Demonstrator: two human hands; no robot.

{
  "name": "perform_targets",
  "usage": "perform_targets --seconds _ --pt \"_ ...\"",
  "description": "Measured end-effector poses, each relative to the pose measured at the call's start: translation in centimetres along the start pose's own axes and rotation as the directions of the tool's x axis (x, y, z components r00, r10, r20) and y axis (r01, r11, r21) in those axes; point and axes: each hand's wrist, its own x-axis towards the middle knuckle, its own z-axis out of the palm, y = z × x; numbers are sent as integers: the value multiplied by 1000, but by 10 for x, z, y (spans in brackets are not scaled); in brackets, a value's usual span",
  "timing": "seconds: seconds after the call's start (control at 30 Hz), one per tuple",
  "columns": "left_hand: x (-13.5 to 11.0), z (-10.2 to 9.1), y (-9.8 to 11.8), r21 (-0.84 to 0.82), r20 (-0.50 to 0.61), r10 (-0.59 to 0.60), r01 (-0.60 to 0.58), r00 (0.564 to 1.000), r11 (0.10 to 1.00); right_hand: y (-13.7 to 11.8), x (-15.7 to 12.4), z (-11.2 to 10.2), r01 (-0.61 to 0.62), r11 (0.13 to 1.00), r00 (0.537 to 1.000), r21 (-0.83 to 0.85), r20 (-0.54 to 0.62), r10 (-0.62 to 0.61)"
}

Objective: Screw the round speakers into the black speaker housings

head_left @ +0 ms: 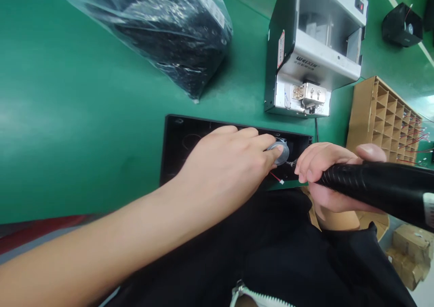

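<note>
My left hand (pixel 233 158) reaches over a long black plastic housing (pixel 169 130), thumb and fingers closed about a small round grey speaker (pixel 282 153) seated in it. A red and black wire with a white plug (pixel 281 181) sticks out below the speaker. Wrapped in my right hand (pixel 325 167) is a black electric screwdriver (pixel 366 180), lying almost level. Its bit points left, into the housing right beside the speaker's edge; whether it touches a screw I cannot tell. My left hand and forearm hide the middle of the housing.
Behind the housing stands a silver and black WEIXIN machine (pixel 315 63). A clear plastic bag of black parts (pixel 169 31) lies at the back left. To the right is a divided cardboard box (pixel 362 112) holding wired parts. A black housing (pixel 402 26) sits far right on the green tabletop (pixel 68 117).
</note>
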Motion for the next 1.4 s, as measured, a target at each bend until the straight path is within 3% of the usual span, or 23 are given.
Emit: perform_targets --seconds 0.07,0.17,0.27,0.43,0.57,0.67,0.77,0.87,0.93,1.03,1.1,1.2,1.3,1.4 --pt "0 1 1 19 2 7 -7 1000 1000 6 1 0 64 997 998 47 -6 -64" --pt "1 3 2 7 -7 8 -7 1000 1000 15 1 -3 146 986 984 77 88 -152" --pt "2 4 3 1 -16 8 -8 1000 1000 19 1 -7 155 976 970 153 163 -180" --pt "2 5 4 9 -12 9 -9 1000 1000 19 2 -5 182 942 955 281 179 -238" --pt "1 5 3 -8 -30 9 -9 1000 1000 20 -5 1 139 967 964 215 193 -182" --pt "0 5 3 18 -52 26 -25 998 1000 13 -8 3 120 982 985 143 104 -136" --pt "-1 3 1 67 -82 53 -47 995 997 -12 13 -6 121 982 993 144 -8 -121" --pt "-7 1 -1 92 -128 90 -78 988 993 -39 59 -22 8 994 1000 106 -9 -7" --pt "-14 3 -2 93 -166 144 -130 976 987 -42 93 -27 -43 998 999 54 -21 44" --pt "-29 13 -3 75 -232 222 -210 947 975 -17 128 -17 193 977 979 -88 -57 -198" --pt "-40 20 -3 67 -262 222 -212 939 975 7 135 -3 238 966 966 -96 -80 -246" --pt "-51 23 -4 83 -209 232 -219 950 972 29 132 14 170 985 978 -11 -120 -170" --pt "-54 21 -5 96 -183 256 -242 949 966 29 127 20 184 983 974 -6 -131 -184" --pt "-51 22 -4 114 -238 262 -241 935 964 16 126 21 158 987 975 -33 -150 -161"
